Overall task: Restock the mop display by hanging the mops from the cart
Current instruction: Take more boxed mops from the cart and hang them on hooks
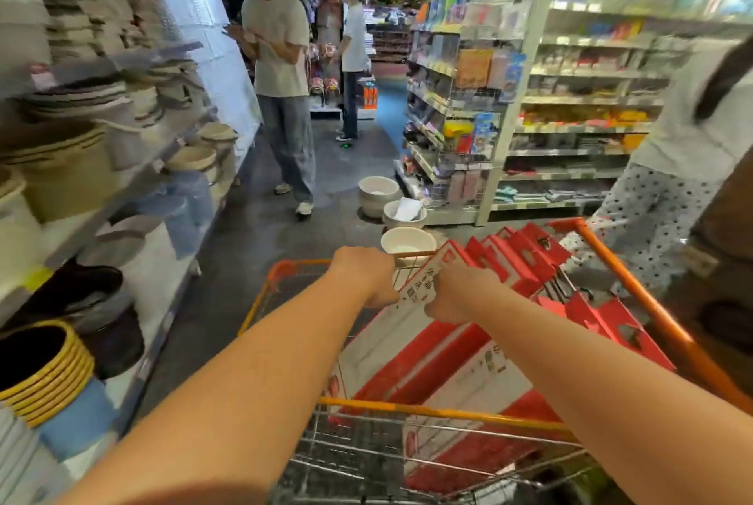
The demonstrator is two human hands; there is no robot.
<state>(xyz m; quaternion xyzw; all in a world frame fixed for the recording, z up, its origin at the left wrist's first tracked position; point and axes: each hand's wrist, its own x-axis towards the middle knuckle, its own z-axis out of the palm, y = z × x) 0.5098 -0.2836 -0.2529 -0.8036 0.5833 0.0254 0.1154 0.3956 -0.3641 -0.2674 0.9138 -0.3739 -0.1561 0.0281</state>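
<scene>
Left grip, right grip both curled round far end of white-red mop box, tilted in orange cart among red boxes.

An orange-framed wire shopping cart carries long red-and-white cardboard boxes, stacked lengthwise and tilted, their far ends propped up over its front rim. The cart stands on a dark grey shop floor. Three round white plastic basins sit on the floor just beyond it, beside the right-hand shelving. The tiered left shelf holds blurred stacks of basins and buckets.
</scene>
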